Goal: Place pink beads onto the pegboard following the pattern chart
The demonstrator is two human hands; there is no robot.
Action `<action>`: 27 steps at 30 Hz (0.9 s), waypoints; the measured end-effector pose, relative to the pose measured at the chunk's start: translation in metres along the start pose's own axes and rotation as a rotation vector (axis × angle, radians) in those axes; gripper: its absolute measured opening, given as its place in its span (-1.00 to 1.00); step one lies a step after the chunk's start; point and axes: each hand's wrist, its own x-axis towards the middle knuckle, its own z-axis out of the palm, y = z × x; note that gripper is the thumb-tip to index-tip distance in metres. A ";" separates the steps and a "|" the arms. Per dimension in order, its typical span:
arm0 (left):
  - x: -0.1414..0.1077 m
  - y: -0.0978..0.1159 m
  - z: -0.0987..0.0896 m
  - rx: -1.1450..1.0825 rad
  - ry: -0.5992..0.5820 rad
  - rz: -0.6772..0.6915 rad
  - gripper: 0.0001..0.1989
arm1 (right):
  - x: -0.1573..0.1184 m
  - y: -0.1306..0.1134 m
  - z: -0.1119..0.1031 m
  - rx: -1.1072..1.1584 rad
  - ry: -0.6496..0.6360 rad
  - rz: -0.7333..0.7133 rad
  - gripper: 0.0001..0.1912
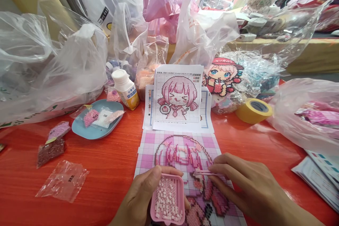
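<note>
My left hand is closed around a small pink tray with many pale fuse beads in it. Pinched in my right hand is a pair of pink tweezers, its tips over the bead work. Under both hands lies a pegboard on a pink-and-white grid, partly filled with pink, dark and peach beads. They form a character with an outlined head. The tray and left hand hide the board's lower left. Beyond the board a printed pattern sheet leans upright, showing a pink-haired figure.
On the left, a blue plate bears small bead bags, with more bead bags and a clear bag nearby. A white bottle, a finished bead figure, yellow tape and plastic bags line the back. Papers lie right.
</note>
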 end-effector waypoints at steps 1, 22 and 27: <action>0.000 0.000 0.000 -0.009 0.003 -0.003 -0.45 | 0.000 0.000 0.000 0.000 0.000 -0.003 -0.89; 0.000 0.000 0.000 0.013 0.035 0.017 -0.38 | 0.002 0.000 0.000 0.006 0.014 -0.013 -0.91; 0.000 0.002 0.002 0.015 0.033 0.014 -0.39 | 0.001 0.000 0.000 0.005 0.006 -0.007 -0.90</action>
